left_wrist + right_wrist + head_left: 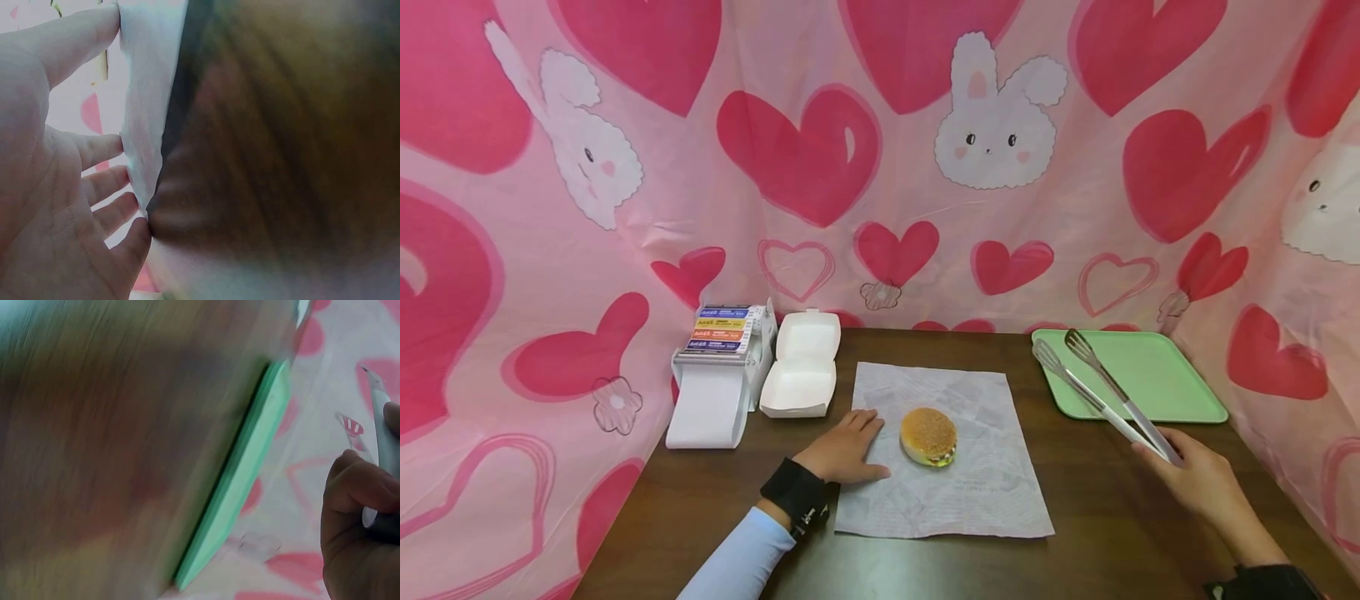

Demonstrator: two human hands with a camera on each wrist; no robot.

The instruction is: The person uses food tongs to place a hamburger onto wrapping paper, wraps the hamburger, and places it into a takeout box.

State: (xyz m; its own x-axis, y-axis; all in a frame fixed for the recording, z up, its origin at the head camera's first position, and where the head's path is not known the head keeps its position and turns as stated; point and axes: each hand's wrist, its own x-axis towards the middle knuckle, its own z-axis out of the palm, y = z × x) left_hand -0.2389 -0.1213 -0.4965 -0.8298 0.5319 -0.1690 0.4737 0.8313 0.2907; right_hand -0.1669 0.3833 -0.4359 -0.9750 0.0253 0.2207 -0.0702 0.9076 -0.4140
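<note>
Brown table (pixel 1105 500) | box (pixel 799 388) unfolded | right grip (pixel 1204 479) clasping tongs (pixel 1122 423) over tray (pixel 1165 375) | left grip (pixel 847 450) loose

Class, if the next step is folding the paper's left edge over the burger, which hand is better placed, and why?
Probably the left hand: it lies at the left edge of the printed wrapping paper, gripping no tool, near the burger. The right hand grips the metal tongs near the green tray.

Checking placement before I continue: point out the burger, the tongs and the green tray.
Burger (pixel 928 432): head view, top of the bun.
Tongs (pixel 1108 412): head view, middle of one metal arm.
Green tray (pixel 1161 375): head view, bare inner surface.
</note>
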